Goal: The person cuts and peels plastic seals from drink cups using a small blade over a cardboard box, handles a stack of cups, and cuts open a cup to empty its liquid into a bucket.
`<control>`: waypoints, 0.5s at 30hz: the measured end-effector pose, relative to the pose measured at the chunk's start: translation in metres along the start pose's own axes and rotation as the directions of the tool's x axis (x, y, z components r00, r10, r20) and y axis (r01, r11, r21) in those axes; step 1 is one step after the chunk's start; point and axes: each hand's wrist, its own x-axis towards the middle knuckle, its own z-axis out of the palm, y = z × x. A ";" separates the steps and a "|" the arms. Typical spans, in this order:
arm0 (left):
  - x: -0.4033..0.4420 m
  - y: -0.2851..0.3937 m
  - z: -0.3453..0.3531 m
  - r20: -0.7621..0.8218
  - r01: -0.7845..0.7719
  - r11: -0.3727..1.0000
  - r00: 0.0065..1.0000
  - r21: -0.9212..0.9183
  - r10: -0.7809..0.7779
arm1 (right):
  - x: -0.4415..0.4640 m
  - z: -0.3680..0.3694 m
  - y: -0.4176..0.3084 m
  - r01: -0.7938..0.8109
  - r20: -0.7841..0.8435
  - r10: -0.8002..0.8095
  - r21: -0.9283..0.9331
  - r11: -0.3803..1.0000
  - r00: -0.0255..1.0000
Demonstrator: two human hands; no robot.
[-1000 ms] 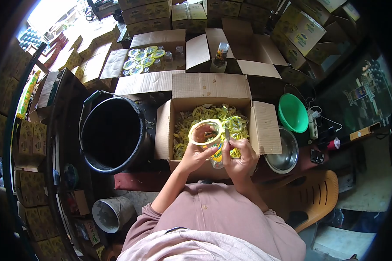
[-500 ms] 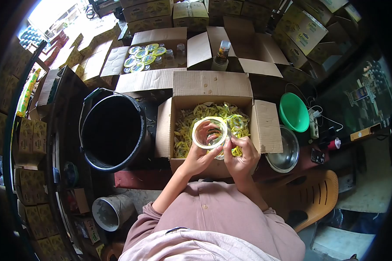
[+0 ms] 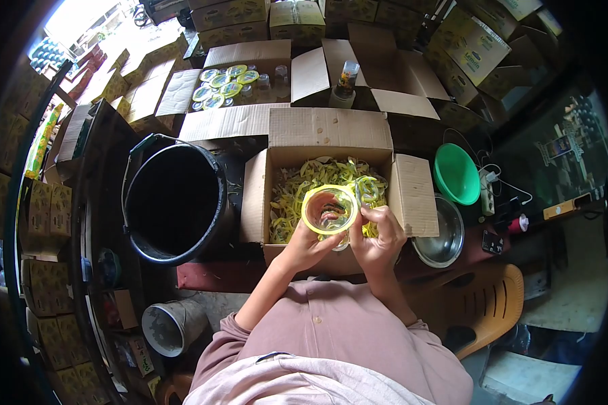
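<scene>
My left hand [image 3: 309, 246] is wrapped round a clear plastic cup [image 3: 330, 210] with a yellow rim, its mouth tipped toward me. Close against the cup's right side is my right hand [image 3: 377, 236], thumb and forefinger pinched on a thin object too small to make out. Both hands are over the near part of an open cardboard box [image 3: 415, 196]. Yellow-green strips and rings [image 3: 311, 173] fill that box, behind and around the cup.
A black bucket [image 3: 217, 223] stands left of the box. To the right are a green bowl [image 3: 456, 174] and a metal bowl [image 3: 452, 236]. Behind, an open carton [image 3: 250, 54] holds lidded cups [image 3: 230, 89], beside a jar [image 3: 347, 79]. An orange chair [image 3: 503, 304] is at lower right.
The cup has turned in my left hand, its mouth now facing me more and sitting slightly further right. My right hand has shifted slightly to the right.
</scene>
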 end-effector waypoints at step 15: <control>0.003 0.000 -0.008 0.021 0.055 0.995 0.998 -0.084 -0.053 | 0.001 0.001 0.009 -0.021 -0.016 0.023 0.088 0.996 1.000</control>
